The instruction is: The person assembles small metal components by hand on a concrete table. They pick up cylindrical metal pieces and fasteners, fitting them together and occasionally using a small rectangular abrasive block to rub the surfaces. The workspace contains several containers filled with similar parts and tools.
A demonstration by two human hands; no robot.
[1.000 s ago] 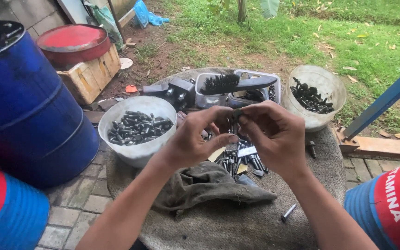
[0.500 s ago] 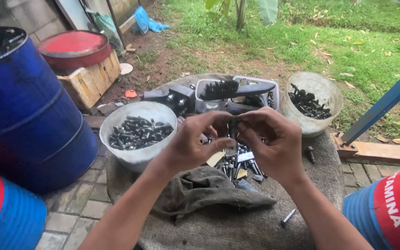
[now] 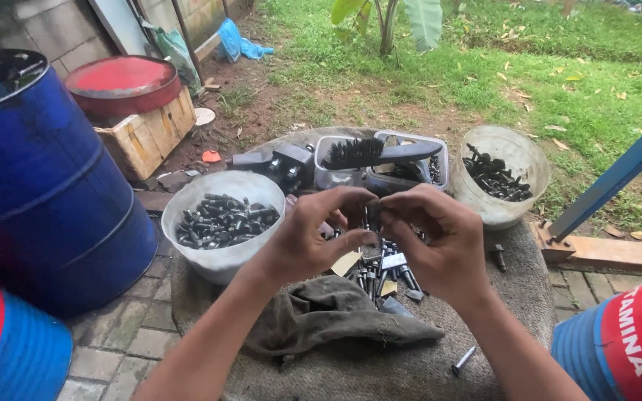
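Bolt [image 3: 366, 223] upright (between both hands)

bolts [image 3: 221, 220]: dark dull metal | tub [image 3: 187, 194]: translucent plastic | rag [image 3: 328, 315]: matt cloth | crate [image 3: 146, 134]: rough wood

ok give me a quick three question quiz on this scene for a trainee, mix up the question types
1. True or false: both hands, the left hand and the right hand, meet on one small dark bolt above the loose pile of bolts.
2. Multiple choice: what lies across the rectangular plastic tray? A) a black brush B) a hammer C) a paint roller
3. Fill in: the white bowl on the person's left holds dark ____.

Key:
1. True.
2. A, the black brush.
3. Bolts; the clear tub on the right also holds dark metal parts, and a grey rag lies below the hands.
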